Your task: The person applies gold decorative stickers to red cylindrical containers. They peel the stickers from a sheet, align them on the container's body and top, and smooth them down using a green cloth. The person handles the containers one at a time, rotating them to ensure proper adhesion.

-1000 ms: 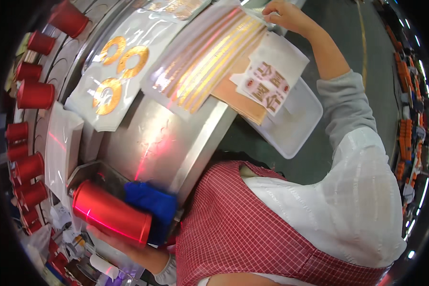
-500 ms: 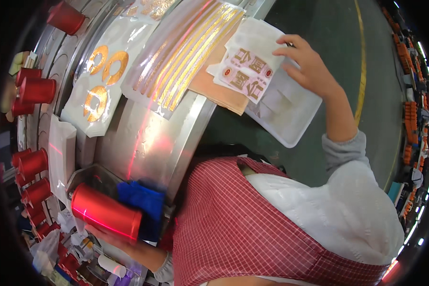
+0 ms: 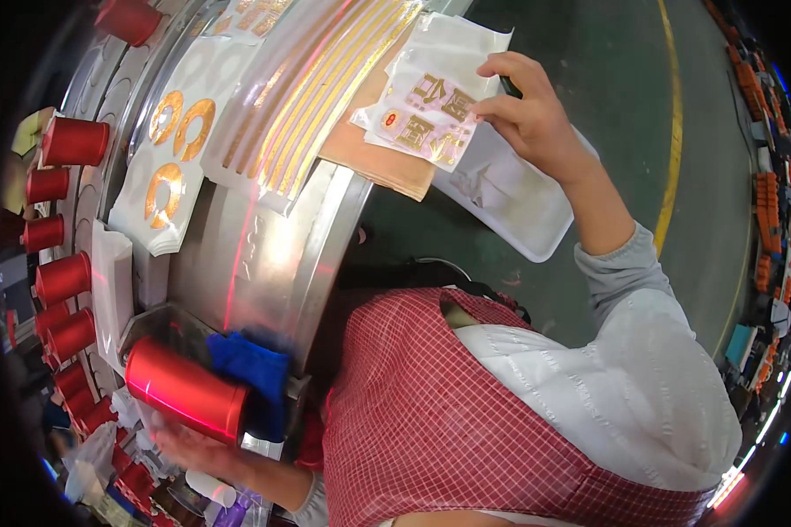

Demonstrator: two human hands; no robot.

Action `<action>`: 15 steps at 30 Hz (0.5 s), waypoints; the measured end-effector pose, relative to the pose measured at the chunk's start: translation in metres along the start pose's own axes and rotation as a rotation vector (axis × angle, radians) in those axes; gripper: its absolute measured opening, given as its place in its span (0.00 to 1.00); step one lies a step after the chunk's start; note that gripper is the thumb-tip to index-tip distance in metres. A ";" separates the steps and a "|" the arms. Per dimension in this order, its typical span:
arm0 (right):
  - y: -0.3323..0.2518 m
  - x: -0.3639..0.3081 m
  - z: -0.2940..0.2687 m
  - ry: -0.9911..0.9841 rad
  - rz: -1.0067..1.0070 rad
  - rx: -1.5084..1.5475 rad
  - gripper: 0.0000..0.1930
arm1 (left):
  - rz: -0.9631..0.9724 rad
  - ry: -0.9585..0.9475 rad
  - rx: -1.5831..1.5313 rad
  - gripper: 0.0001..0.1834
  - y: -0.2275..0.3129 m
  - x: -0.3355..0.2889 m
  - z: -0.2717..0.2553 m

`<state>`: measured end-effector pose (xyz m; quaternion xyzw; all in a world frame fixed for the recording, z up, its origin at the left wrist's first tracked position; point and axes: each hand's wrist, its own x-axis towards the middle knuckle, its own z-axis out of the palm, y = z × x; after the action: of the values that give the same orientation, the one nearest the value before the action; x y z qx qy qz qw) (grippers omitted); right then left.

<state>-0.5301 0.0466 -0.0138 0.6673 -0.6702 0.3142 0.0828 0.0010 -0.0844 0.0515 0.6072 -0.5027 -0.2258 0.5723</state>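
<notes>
A shiny red cylindrical canister (image 3: 187, 393) lies tilted at the lower left, a red laser line across it. My left hand (image 3: 189, 448) is just below it, blurred, fingers loosely stretched out and seemingly gripping nothing. Farther right, my right hand (image 3: 536, 110) reaches to the edge of a small stack of clear label sheets (image 3: 431, 105) with gold lettering. A short dark object (image 3: 510, 86), perhaps a tool handle, sits within its curled fingers; its kind is unclear. Thumb and index finger stand apart at the sheet's edge.
Sheets of gold strips (image 3: 325, 97) and gold ring labels (image 3: 163, 193) lie on the metal table (image 3: 264, 255). A brown card (image 3: 382, 162) is under the label sheets, with a white tray (image 3: 532, 233) beside it. A blue cloth (image 3: 255, 369) touches the canister. Red canisters (image 3: 61, 277) line the conveyor.
My right hand has moved left and its thumb and index finger now reach the label sheets. My left hand has slipped lower, away from the canister. The whole view has shifted slightly.
</notes>
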 end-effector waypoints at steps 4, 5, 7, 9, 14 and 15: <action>0.002 0.007 -0.007 -0.075 0.027 0.037 0.09 | 0.753 -0.040 0.206 0.24 0.065 -0.036 0.019; 0.003 0.005 -0.011 -0.078 0.051 0.047 0.08 | 0.768 -0.146 0.245 0.23 0.072 -0.049 0.032; 0.004 0.002 -0.017 -0.084 0.139 0.094 0.06 | 0.792 -0.372 0.326 0.21 0.086 -0.071 0.066; 0.001 0.006 -0.023 -0.091 0.225 0.166 0.05 | 0.768 -0.638 0.262 0.19 0.098 -0.093 0.104; -0.038 0.036 -0.040 -0.177 0.488 0.782 0.07 | 0.770 -0.958 0.122 0.16 0.099 -0.110 0.175; -0.047 0.042 -0.035 -0.176 0.455 0.883 0.08 | 0.840 -0.957 0.081 0.18 0.102 -0.114 0.190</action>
<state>-0.5009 0.0342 0.0508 0.4995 -0.6064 0.5203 -0.3346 -0.2412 -0.0574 0.0653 0.2112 -0.9061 -0.2093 0.3008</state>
